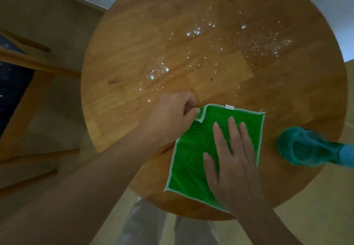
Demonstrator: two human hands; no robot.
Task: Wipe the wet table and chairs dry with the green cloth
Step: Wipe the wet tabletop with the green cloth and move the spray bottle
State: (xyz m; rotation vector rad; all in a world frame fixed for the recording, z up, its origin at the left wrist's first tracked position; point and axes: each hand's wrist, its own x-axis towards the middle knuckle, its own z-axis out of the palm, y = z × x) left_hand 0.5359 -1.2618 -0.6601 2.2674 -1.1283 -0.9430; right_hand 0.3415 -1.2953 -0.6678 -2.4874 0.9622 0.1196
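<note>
— Green, with a white border: the cloth (199, 148) lies spread flat on the near part of the round wooden table (134, 39), close to the edge nearest the person. A small white tag sits on its far hem.

— And the hands?

— The right hand (231, 164) lies flat on the cloth, palm down, fingers straight and a little spread, pointing away from the person. The left hand (172, 116) is at the cloth's far left corner; its fingers are curled and pinch that corner, which is folded up off the wood.

— Is the table wet?

— Yes. Water drops (195, 33) glint across the middle and far right of the top, well beyond the cloth, with a few small ones just past the left hand. The wood beside the cloth looks mostly bare, though the picture is soft there.

— Anything else on the table?

— A teal spray bottle (306, 147) lies on its side to the right of the cloth, near it but not touching, its end running out of view.

— And around the table?

— To the left, the wooden frame of a chair (38, 66) with a dark seat. Below the table's near edge, the person's light trousers (145, 223) and a pale floor.
</note>
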